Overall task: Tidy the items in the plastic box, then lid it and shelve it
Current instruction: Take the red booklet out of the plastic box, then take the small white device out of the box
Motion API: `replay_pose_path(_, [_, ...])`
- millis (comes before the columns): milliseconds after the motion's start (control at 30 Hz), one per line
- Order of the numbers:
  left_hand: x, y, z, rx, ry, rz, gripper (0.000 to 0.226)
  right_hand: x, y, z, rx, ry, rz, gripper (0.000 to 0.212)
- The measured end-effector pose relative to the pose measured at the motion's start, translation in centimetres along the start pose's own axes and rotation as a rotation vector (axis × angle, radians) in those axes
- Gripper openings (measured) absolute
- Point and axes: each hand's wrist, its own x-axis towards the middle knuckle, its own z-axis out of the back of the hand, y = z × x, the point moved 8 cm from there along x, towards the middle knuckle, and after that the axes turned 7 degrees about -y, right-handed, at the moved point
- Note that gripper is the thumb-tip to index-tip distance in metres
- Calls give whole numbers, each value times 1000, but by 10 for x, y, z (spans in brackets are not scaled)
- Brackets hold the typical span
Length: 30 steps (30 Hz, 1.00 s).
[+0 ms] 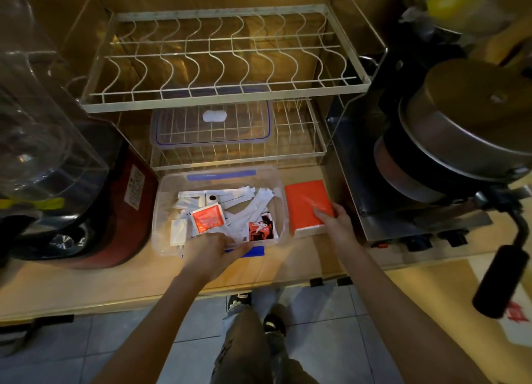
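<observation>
Head view: wooden counter (86, 280), tiled floor (121, 343)

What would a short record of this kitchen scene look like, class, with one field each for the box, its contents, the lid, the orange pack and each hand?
box: clear plastic box, open, on the wooden counter
contents: loose white sachets, a red packet, a red-and-black packet
lid: clear lid, blue-edged, lying on the lower wire rack
orange pack: orange pack on the counter, right of the box
left hand: left hand at the box's near edge, fingers reaching in
right hand: right hand gripping the orange pack
</observation>
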Motion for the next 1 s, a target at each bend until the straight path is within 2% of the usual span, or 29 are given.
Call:
replay_pose_path(133, [-3, -3, 3, -61, 77, 41, 56, -3, 13, -11, -339, -56, 205, 46])
replay_pose_path(267, [-4, -5, 7, -234, 149, 84, 49, -16, 44, -26, -557, -186, 415, 52])
replay_pose_path(367, [2, 0, 27, -512, 33, 171, 31, -41, 81, -51, -626, -161, 648, 43])
replay_pose_path(467, [12, 21, 47, -483, -122, 227, 21, -55, 101, -91, -581, -1, 760, 29])
replay_pose_path(567, [21, 43, 46, -298, -92, 284, 39, -59, 107, -137, -531, 193, 779, 24])
replay_pose_path(700, [27, 58, 29, -183, 48, 288, 52, -55, 91, -197, -680, 398, 722, 21])
replay_pose_path(900, [37, 72, 19, 20, 137, 273, 49, -41, 66, -249, -986, 398, 642, 31])
replay_pose_path(1000, [41, 72, 16, 68, 180, 253, 46, -38, 58, -258, -1055, 384, 608, 38])
